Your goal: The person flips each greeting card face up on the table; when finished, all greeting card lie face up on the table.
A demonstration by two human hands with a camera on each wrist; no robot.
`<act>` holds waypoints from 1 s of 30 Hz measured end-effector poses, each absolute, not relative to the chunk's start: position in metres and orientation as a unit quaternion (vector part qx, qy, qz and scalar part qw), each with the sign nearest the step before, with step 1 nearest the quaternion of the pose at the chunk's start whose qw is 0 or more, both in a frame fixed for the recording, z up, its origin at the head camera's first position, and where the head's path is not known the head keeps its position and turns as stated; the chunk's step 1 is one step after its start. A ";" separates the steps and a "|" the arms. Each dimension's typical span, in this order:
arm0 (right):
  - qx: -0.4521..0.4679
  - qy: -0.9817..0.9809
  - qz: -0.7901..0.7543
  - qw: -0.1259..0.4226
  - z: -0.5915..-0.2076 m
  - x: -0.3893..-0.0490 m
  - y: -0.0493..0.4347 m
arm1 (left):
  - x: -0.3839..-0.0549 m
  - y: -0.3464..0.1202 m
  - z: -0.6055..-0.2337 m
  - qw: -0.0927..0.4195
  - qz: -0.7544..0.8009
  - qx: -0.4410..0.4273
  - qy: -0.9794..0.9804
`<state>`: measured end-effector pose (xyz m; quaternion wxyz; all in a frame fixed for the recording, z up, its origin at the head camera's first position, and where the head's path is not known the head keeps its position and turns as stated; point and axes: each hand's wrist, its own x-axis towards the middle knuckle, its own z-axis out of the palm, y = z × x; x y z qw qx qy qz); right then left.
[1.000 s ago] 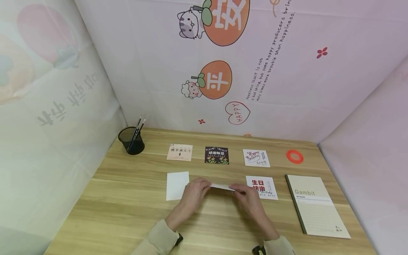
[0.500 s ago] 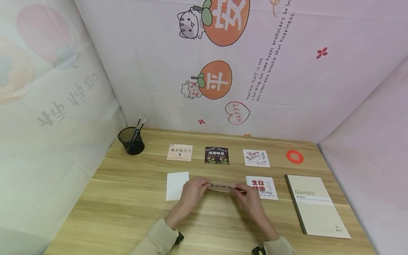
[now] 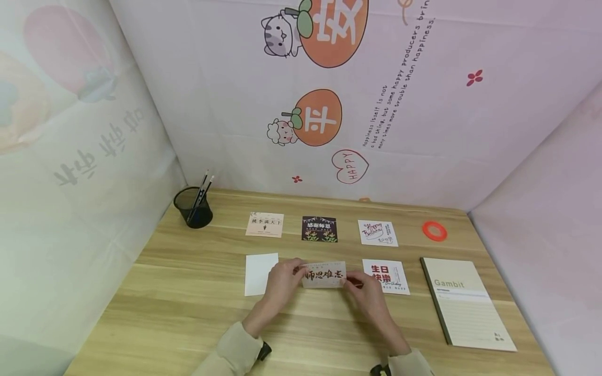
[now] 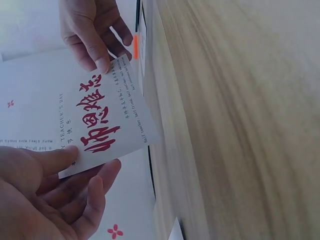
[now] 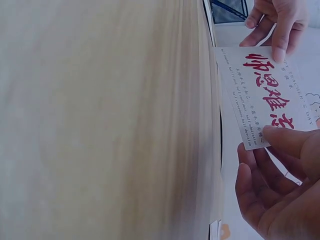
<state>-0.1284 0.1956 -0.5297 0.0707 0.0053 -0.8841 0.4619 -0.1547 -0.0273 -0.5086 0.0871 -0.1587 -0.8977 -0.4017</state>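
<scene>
Both hands hold one greeting card (image 3: pixel 323 274) in the middle, its dark red Chinese lettering facing the head camera. My left hand (image 3: pixel 284 279) pinches the card's left edge, thumb on the printed face. On the right edge, my right hand (image 3: pixel 366 290) pinches it the same way. In the left wrist view the card (image 4: pixel 107 112) also bears small "Teacher's Day" print, and it is held up above the table. A blank white card (image 3: pixel 259 274) lies partly behind the left hand. Beside the right hand is a white card with red lettering (image 3: pixel 388 277).
At the back lie a pink card (image 3: pixel 265 224), a black flowered card (image 3: pixel 320 230) and a Happy Birthday card (image 3: pixel 378 233). A red tape ring (image 3: pixel 435 231) and a Gambit notebook (image 3: pixel 470 303) are on the right. A mesh pen cup (image 3: pixel 194 208) stands back left.
The held card has tilted from nearly edge-on to showing its lettered face to the head camera. Both hands stay at about the same spot, still gripping its sides.
</scene>
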 end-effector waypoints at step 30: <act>-0.064 -0.875 0.474 0.079 -0.532 -0.136 0.183 | -0.155 -0.033 -0.534 -0.019 -0.557 -0.064 -0.828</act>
